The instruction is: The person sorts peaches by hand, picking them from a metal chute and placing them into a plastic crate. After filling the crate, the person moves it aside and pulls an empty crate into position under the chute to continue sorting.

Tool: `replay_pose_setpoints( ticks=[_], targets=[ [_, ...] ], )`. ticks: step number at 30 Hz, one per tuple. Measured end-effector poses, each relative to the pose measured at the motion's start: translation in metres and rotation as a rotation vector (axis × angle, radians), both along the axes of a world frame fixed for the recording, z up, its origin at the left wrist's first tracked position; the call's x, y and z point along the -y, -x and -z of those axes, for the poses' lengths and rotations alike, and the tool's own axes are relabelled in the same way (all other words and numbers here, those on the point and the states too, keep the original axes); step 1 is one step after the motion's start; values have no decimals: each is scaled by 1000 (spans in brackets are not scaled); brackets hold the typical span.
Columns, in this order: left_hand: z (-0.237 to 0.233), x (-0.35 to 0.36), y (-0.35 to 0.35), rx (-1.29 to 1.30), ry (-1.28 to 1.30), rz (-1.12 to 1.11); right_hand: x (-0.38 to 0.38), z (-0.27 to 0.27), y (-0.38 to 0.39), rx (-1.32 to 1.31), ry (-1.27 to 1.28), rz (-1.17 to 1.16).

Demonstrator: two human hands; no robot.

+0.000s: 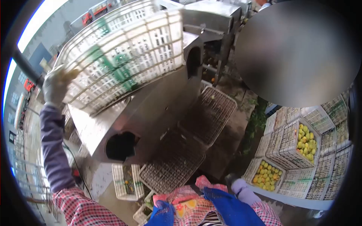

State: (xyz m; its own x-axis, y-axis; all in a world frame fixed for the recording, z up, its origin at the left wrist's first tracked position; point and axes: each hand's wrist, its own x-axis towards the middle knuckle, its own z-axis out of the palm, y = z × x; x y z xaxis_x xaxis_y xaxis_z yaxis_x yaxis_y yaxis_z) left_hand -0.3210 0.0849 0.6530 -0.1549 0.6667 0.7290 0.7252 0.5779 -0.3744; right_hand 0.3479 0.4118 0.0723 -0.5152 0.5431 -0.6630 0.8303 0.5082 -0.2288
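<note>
A white plastic crate [132,56] with green bands rests tilted on the sloping metal machine [158,98]. My left hand [56,84], in a pale work glove, is raised at the crate's left end with its fingers closed round the edge. Low beside my body, my right hand [230,178] hangs near the stacked crates at the right. It looks dark and smeared, so its fingers cannot be made out. The inside of the tilted crate is mostly hidden by its slatted wall.
Crates of yellow-green fruit [307,143] stand stacked at the right, with a lower fruit crate [267,175] nearby. Dirty grates [173,171] lie below the machine. A crate [126,184] with a few fruits sits on the floor. A grey blur covers the upper right.
</note>
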Motion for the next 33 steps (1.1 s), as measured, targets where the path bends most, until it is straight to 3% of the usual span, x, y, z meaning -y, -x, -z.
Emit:
replay_pose_setpoints(
  ticks=[2,3,4,5,6,7,8,9,11,13,14,15,16,17,18,20,23,24,25,26,27,30,33],
  targets=[
    [7,72,-23,647,-325,19,-4,-12,1,-18,34,-82],
    [7,108,-50,557,-291,-66,-4,-22,23,151,-153,-821],
    [14,165,-60,619,-253,-133,-5,-42,26,112,-181,-857],
    [10,194,-99,441,-199,-347,-25,53,-10,-34,-80,-464],
    [10,210,-139,261,-133,-539,-30,69,-15,16,241,369],
    [16,235,-166,254,-259,-547,-30,88,-24,-8,277,429],
    [13,252,-194,271,-222,-670,-25,105,-25,-42,304,517],
    [16,275,-208,146,-197,-825,-15,109,-5,9,281,247],
    [32,362,-217,347,-193,-911,6,95,41,112,191,-211],
    [124,402,-220,558,-292,-926,25,49,76,298,64,-491],
    [190,398,-212,705,-344,-894,47,31,89,184,45,-171],
    [266,380,-211,876,-378,-854,41,83,68,163,57,-308],
    [338,352,-214,1074,-394,-799,64,-1,113,147,-27,-211],
    [403,320,-223,1277,-370,-738,52,141,74,201,43,-382],
    [455,285,-233,1465,-337,-668,58,263,58,116,-1,-243],
    [527,230,-258,1804,-237,-545,88,152,103,126,115,-27],
    [577,173,-274,2111,-81,-389,128,100,101,116,168,146],
    [588,158,-273,2166,-31,-350,135,110,97,194,114,71],
    [595,147,-272,2213,5,-325,143,107,67,193,168,288],
    [601,143,-270,2231,42,-321,154,51,63,186,228,496],
    [606,140,-265,2254,76,-312,163,41,47,189,192,493],
    [608,148,-242,2265,173,-331,199,82,-32,292,52,448],
    [603,170,-205,2212,258,-345,221,113,-117,393,30,206]
  ],
)
